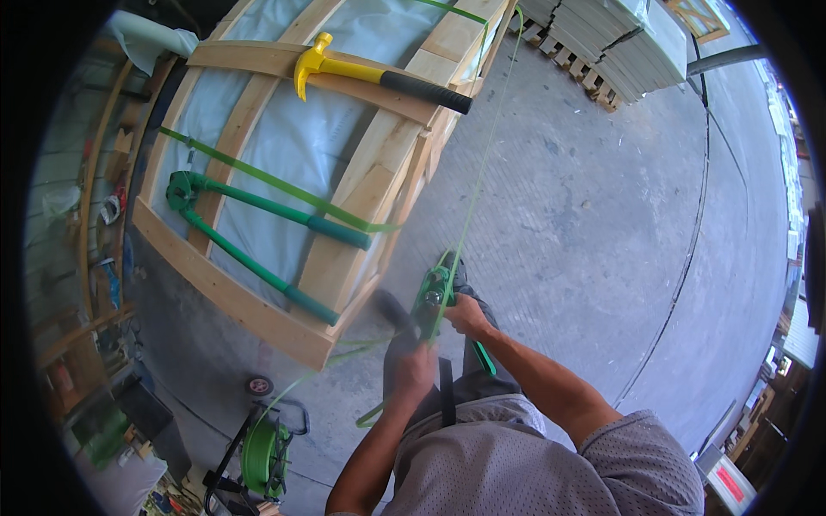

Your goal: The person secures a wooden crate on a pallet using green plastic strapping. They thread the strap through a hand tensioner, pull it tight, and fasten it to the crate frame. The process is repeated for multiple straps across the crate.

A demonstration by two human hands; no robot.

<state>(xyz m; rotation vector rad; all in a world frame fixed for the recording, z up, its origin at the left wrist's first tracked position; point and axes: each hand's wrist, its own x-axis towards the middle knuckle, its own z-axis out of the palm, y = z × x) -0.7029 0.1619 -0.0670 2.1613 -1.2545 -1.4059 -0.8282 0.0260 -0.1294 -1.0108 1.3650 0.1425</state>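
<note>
My right hand (pixel 468 316) is closed on a green strapping tool (pixel 433 291) in front of my legs. A narrow green strap (pixel 469 211) runs from the tool up toward the crate's far end. Blurred by motion, my left hand (pixel 417 368) is closed just below the tool, with green strap showing above and below the fist. A dark, smeared handle-like shape (pixel 393 307) shows left of the tool. On the wooden crate (pixel 314 340) lie a yellow claw hammer (pixel 370 73) with a black grip and a green long-handled cutter (pixel 258 206), its handles spread.
Another green strap (pixel 267 179) crosses the crate's slats over white wrapping. A wheeled dispenser with a green strap reel (pixel 260 456) stands lower left, strap trailing from it. Stacked pale slabs (pixel 607 52) rest on pallets at the far right. Cluttered shelving (pixel 95 224) lines the left.
</note>
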